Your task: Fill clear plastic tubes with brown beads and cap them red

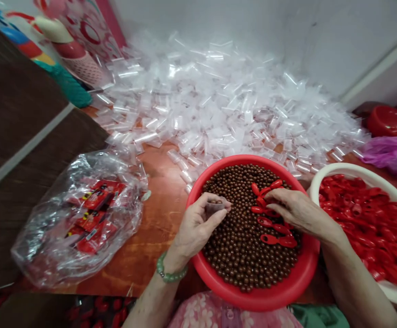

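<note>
Brown balls (242, 269) fill a red basin (253, 300) in front of me. Over its left part, my left hand (198, 223) pinches a small see-through packet (214, 208) with a few brown balls in its mouth. On the right side of the basin, several red spoon-shaped plastic pieces (270, 238) lie on top of the balls. My right hand (296, 209) is among them, its fingers curled and closed on one red piece (271, 207); the fingertips partly hide it.
Clear plastic packets (219, 100) are heaped at the back. A white basin (316, 184) of red pieces stands at the right, beside a purple bag (391, 155). At left are a clear bag (123, 228) with red packages (94, 234) and a brown box (20, 127).
</note>
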`<action>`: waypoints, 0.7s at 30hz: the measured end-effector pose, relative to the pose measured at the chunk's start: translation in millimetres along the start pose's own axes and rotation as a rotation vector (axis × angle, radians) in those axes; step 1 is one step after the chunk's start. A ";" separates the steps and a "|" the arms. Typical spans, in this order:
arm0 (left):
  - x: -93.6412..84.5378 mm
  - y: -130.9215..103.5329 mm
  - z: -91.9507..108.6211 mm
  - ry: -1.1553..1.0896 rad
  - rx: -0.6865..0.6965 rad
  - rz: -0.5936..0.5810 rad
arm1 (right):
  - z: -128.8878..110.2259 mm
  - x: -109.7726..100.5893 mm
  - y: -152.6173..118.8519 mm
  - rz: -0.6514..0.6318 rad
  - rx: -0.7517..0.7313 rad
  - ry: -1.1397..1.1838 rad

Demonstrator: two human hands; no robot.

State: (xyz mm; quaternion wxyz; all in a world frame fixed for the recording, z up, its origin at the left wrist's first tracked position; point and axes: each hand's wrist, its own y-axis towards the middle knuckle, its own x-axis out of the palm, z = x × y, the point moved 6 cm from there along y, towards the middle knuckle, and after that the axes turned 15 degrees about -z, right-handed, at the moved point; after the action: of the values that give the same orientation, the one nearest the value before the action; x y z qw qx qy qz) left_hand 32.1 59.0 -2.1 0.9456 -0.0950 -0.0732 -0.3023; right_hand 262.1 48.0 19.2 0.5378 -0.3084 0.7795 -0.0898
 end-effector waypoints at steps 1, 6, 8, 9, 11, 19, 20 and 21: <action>0.8 -0.9 1.3 0.031 -0.002 -0.023 | 0.6 3.4 -2.2 -0.023 0.017 -0.035; 4.0 -3.7 4.0 0.096 0.006 -0.114 | -8.0 16.9 -5.6 -0.051 0.047 -0.168; 3.6 -2.9 2.2 0.062 0.018 -0.101 | -14.2 20.6 -2.5 -0.042 0.067 -0.230; 3.4 -2.2 0.5 0.046 0.019 -0.092 | -17.4 22.2 0.0 -0.036 0.079 -0.264; 3.7 -0.5 -3.7 0.038 0.006 -0.090 | -23.3 25.3 6.4 -0.027 0.099 -0.329; 5.4 3.2 -10.1 0.035 0.020 -0.138 | -37.6 37.2 28.6 -0.003 0.123 -0.486; 5.3 3.3 -9.9 0.002 0.027 -0.133 | -38.8 37.8 28.4 0.009 0.118 -0.497; 5.3 3.2 -9.6 -0.035 0.035 -0.128 | -39.7 38.3 27.4 0.022 0.110 -0.506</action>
State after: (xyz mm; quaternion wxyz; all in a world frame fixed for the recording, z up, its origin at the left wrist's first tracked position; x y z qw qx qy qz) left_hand 39.0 56.4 -10.8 0.9244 -0.0789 -0.1010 -0.3592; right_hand 207.2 40.0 -7.6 0.7325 -0.2828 0.6175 -0.0464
